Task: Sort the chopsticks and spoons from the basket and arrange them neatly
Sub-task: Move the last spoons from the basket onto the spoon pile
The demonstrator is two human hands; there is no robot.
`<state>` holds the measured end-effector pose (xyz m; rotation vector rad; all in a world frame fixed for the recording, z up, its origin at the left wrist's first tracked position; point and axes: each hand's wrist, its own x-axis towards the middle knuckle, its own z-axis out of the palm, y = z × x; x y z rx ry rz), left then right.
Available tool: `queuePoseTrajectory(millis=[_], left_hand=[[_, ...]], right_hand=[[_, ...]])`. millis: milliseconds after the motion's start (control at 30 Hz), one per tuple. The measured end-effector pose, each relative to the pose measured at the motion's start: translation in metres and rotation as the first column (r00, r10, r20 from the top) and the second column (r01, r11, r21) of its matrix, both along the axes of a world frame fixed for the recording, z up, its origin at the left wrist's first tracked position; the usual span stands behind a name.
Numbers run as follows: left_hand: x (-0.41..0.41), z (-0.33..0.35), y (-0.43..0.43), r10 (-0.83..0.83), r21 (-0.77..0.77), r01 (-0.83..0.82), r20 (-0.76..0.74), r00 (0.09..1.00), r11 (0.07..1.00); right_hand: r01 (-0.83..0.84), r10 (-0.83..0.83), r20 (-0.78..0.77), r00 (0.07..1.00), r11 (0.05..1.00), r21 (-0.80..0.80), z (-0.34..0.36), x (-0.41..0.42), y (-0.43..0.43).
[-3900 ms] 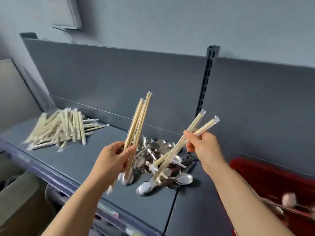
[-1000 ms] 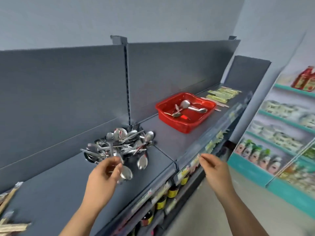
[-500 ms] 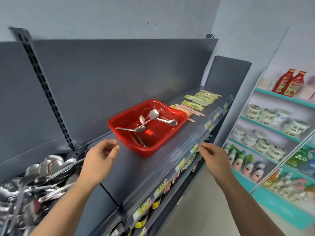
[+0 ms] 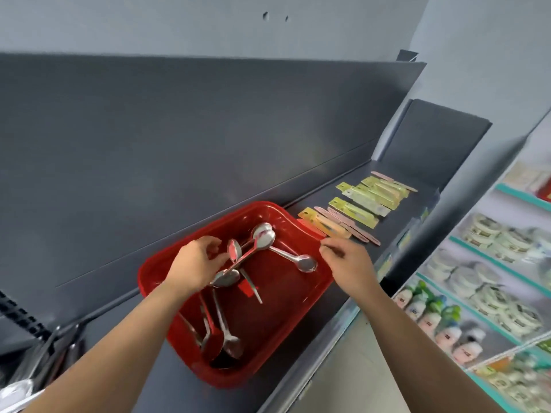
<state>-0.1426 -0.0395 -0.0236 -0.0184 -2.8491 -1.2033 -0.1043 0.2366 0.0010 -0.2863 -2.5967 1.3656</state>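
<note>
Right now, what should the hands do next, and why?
Probably the left hand should close on the crossed spoons by its fingertips and lift them out: spoons lie loose in the red basket, and that hand hovers right over them.

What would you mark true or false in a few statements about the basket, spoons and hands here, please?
Spoons lie in the red basket. True.
The left hand is inside the basket. True.
The right hand holds chopsticks. False: it holds none and is by the basket's right rim.
The basket stands on the floor. False: it stands on the gray shelf.
</note>
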Motion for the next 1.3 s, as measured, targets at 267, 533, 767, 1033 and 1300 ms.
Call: queuePoseTrajectory(millis=[267, 533, 767, 1033, 1300], left_hand=[[-0.049, -0.041, 0.039, 0.070, -0.240, -0.011, 0.241, 0.968, 0.971], [-0.043, -0.050, 0.025, 0.140, -0.222, -0.084, 0.249, 0.958, 0.972], [-0.005, -0.037, -0.003, 0.262, -0.401, -0.146, 0.252, 0.932, 0.904], [-0.002, -0.036, -0.003, 0.320, -0.492, -0.134, 0.317, 0.893, 0.860], [0.004, -0.017, 0.011, 0.388, -0.110, -0.372, 0.268, 0.882, 0.922]], right_hand=[[-0.248, 0.240, 0.121, 0.963, 0.968, 0.049, -0.023, -0.067, 0.000], [-0.581, 0.454, 0.395, 0.799, 0.752, 0.312, -0.053, -0.121, -0.024], [-0.707, 0.514, 0.498, 0.698, 0.384, 0.595, -0.062, -0.146, -0.043], [-0.802, 0.675, 0.438, 0.594, 0.456, 0.385, -0.052, -0.176, -0.045], [-0.827, 0.744, 0.414, 0.525, 0.330, 0.454, -0.062, -0.186, -0.069]])
